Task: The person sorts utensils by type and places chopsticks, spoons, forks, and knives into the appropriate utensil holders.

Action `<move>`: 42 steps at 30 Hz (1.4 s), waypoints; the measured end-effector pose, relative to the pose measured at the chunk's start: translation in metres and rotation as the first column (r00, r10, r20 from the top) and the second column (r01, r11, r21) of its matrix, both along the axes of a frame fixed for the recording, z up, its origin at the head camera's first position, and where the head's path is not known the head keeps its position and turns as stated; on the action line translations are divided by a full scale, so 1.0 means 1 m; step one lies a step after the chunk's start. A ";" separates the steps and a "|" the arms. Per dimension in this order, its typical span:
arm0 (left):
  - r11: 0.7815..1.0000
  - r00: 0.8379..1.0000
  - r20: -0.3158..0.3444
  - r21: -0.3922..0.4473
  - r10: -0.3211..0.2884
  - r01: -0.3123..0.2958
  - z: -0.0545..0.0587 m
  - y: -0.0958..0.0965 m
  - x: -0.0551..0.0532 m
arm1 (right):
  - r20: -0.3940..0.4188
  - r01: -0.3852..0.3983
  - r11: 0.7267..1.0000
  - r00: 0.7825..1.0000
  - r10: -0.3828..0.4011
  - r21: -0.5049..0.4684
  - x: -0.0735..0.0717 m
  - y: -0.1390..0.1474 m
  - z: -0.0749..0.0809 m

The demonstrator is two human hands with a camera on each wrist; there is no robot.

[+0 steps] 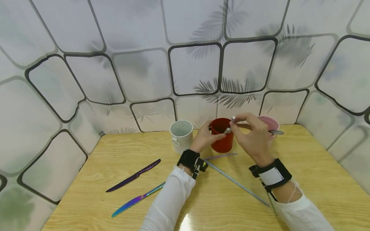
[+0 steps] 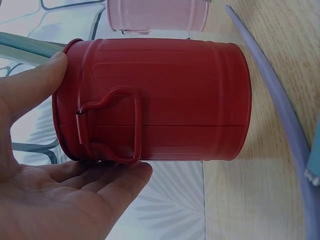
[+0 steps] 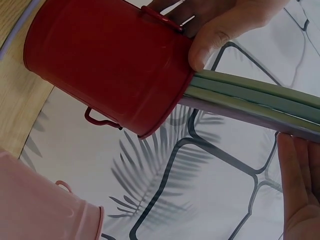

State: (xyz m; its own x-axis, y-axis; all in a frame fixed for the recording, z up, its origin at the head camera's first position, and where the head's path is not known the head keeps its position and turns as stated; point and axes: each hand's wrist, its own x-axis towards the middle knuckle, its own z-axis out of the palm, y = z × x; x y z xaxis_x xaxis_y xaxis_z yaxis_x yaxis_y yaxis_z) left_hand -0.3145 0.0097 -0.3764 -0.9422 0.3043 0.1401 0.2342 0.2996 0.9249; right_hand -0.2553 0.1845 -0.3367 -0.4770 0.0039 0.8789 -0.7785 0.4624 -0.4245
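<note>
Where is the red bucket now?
In the head view, the red bucket is right of centre, between the white bucket and pink bucket, gripped by the left hand.

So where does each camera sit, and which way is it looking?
Head: on the person's head, looking forward and down at the wooden table; the left hand, right hand and white sleeves show.
Left wrist: on that wrist, looking past the left hand at the red cup.
Right wrist: on that wrist, looking at the red cup and the sticks; the right hand shows at the edge, the left by the rim.
Shared: both wrist views show the red cup and part of the pink cup.
</note>
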 end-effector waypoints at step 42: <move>0.999 1.000 -0.017 0.043 -0.022 0.023 -0.003 -0.001 0.000 | 0.350 -0.215 0.925 0.932 0.098 0.313 0.007 0.025 0.015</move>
State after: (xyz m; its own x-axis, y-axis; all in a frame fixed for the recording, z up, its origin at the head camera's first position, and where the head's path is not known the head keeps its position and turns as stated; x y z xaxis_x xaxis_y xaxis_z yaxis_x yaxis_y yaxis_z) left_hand -0.3143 0.0090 -0.3791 -0.9326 0.3186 0.1693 0.2560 0.2535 0.9329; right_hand -0.2484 0.2100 -0.3215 -0.7031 -0.3651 0.6102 -0.6998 0.5072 -0.5030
